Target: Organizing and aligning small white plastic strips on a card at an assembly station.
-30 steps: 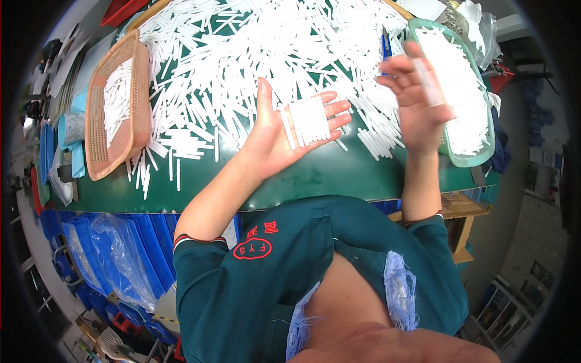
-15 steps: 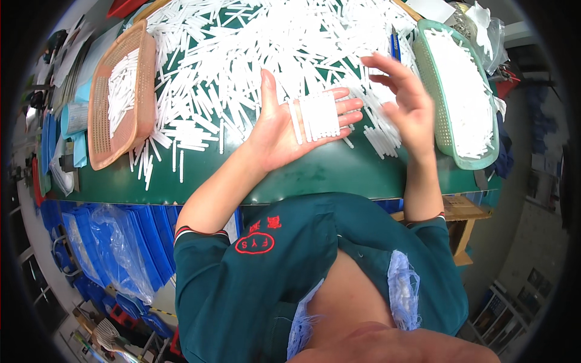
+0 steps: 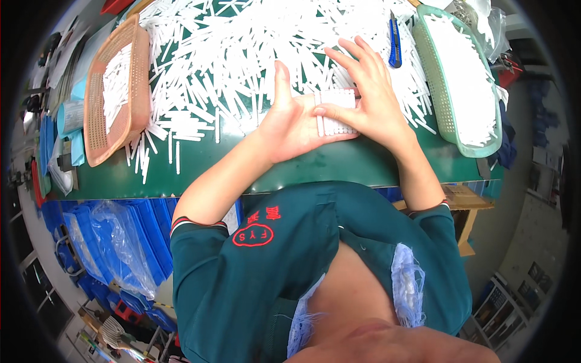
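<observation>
My left hand (image 3: 289, 124) is palm up above the table's near part, its thumb raised away from the palm. Across its fingers lies a flat row of short white sticks (image 3: 336, 100), held side by side. My right hand (image 3: 378, 100) reaches over from the right, its long fingers stretched out and apart. Its thumb lies across the row and seems to touch it. The fingertips of my left hand are mostly hidden behind the right hand and the sticks. Beyond both hands a big loose heap of the same white sticks (image 3: 242, 54) covers the table.
An orange plastic basket (image 3: 143, 85) with some white sticks stands at the left. At the right is a green basket (image 3: 445, 100), filled with them. A blue utility knife (image 3: 394, 45) lies near the green basket. The green tabletop (image 3: 230, 172) ends close to my body.
My right hand has moved left and come over the row of sticks in my left hand. The row has shifted slightly right with the left hand. The utility knife is now fully in view.
</observation>
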### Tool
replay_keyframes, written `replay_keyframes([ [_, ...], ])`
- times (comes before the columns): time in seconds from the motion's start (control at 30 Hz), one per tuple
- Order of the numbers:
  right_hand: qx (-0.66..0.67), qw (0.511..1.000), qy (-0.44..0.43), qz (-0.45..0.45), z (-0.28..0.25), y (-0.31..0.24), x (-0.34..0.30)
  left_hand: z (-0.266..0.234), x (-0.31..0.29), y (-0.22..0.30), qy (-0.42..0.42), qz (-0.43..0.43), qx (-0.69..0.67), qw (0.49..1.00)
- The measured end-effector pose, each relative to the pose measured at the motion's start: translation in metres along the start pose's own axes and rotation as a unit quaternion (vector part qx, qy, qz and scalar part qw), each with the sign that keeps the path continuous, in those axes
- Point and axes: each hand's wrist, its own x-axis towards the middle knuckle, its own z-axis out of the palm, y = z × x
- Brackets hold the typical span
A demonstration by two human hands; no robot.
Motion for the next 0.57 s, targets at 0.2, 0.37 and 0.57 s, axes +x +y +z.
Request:
replay_keyframes([
  [0.2,0.019,1.0,-0.002,0.008,-0.0037,0.0055,-0.0022,0.002,-0.0026,0.003,0.007,0.0,-0.021,1.0],
  [0.37,0.023,1.0,-0.008,0.013,-0.0065,0.0056,-0.0021,0.0025,-0.0028,0.0043,0.004,-0.002,-0.028,1.0],
  [0.57,0.032,0.999,-0.016,0.008,-0.0056,0.0075,-0.0019,0.0027,-0.0025,0.0033,0.014,0.003,-0.018,1.0],
])
